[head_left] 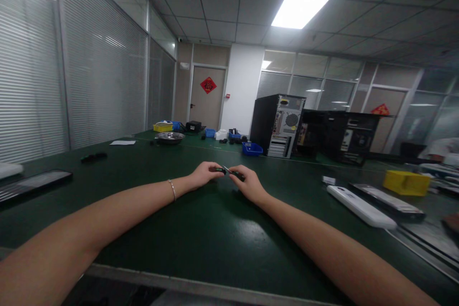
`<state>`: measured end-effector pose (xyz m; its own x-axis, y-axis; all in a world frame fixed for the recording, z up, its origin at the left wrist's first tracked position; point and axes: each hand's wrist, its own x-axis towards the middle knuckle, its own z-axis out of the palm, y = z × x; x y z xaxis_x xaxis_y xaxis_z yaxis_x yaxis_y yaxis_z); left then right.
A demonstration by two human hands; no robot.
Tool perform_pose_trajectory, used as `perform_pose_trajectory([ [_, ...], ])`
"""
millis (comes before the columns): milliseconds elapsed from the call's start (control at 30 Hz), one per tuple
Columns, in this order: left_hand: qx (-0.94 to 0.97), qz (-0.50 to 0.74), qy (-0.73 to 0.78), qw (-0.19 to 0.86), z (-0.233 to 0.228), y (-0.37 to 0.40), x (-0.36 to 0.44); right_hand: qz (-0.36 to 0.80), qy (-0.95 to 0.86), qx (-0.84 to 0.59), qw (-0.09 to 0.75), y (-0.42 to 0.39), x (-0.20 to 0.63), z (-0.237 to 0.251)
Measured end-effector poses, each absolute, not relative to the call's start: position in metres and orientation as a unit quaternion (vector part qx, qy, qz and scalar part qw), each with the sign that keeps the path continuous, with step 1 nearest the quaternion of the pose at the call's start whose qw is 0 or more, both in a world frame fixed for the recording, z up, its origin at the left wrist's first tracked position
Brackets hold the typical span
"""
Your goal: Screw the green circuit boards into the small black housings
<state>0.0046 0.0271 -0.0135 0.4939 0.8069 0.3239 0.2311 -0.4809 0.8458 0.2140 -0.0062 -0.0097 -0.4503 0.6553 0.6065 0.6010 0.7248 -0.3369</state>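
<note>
My left hand (205, 174), with a bracelet on its wrist, is closed over the table. Between its thumb and fingers it pinches a small black-and-green piece (219, 170), too small to make out its kind. My right hand (248, 182) is closed on a small screwdriver-like tool (237, 175) with a dark green handle. Its thin metal shaft points left toward the piece in my left hand. The two sets of fingertips are close together, and I cannot tell whether the shaft touches the piece. Both hands are above the dark green tabletop (201, 239).
A black computer tower (265, 122) and a blue bin (252, 148) stand behind my hands. A metal bowl (170, 138) is at the back left. A dark tool (93, 157) lies left. On the right are a white power strip (360, 206) and a yellow box (406, 182).
</note>
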Motion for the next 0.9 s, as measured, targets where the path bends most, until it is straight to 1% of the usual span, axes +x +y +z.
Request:
perform_pose_trajectory([
  [200,0.775,0.398,0.348,0.346,-0.016,0.042,-0.005,0.001,-0.856,-0.390,0.339,-0.001,0.221,-0.013],
  [433,0.810,0.362,0.332,0.319,-0.013,0.035,-0.003,-0.025,-0.865,-0.396,0.306,-0.005,0.219,-0.010],
  [733,0.842,0.327,0.327,0.278,-0.007,0.025,-0.003,-0.038,-0.867,-0.408,0.284,-0.007,0.220,-0.010],
  [900,0.843,0.325,0.325,0.279,-0.004,0.022,-0.002,-0.026,-0.868,-0.406,0.286,-0.005,0.220,-0.010],
])
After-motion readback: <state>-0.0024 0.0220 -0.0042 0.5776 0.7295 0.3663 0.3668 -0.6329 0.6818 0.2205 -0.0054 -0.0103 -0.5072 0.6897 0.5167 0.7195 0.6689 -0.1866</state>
